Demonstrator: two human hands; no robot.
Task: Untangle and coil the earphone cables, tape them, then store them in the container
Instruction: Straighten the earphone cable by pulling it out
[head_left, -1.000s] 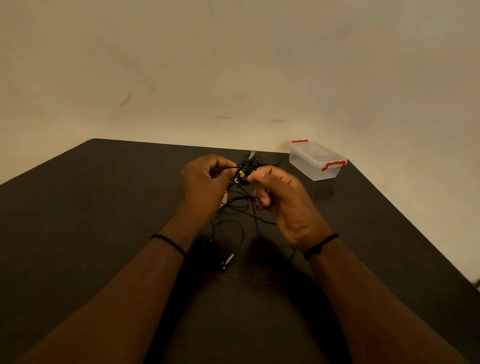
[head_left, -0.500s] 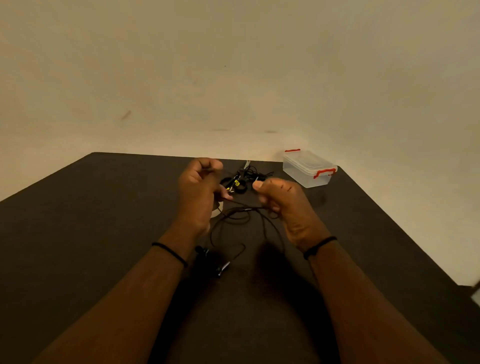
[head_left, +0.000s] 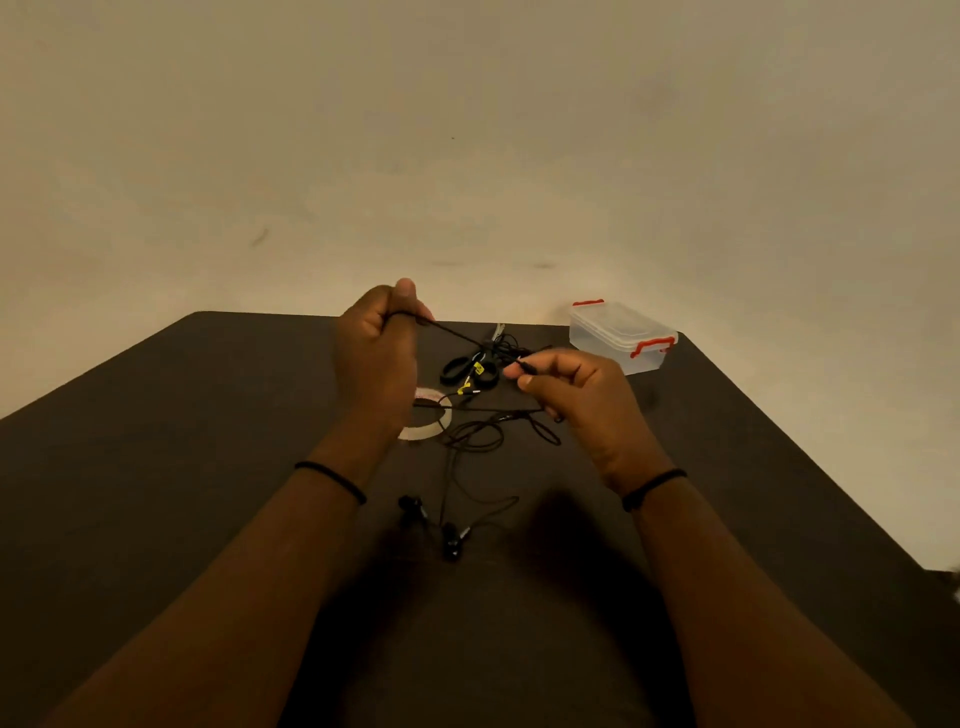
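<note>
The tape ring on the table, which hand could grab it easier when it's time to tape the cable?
Probably the left hand: the tape ring lies right beside its wrist, while the right hand sits farther off, pinching the cable.

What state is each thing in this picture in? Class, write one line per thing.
Left hand: raised, gripping the cable.
Right hand: pinching the cable's end.
Cable: taut between the hands, the rest loose on the table.
Earbuds: lying on the table.
Container: lid on.
Tape: lying flat.
Scissors: lying on the table.
</note>
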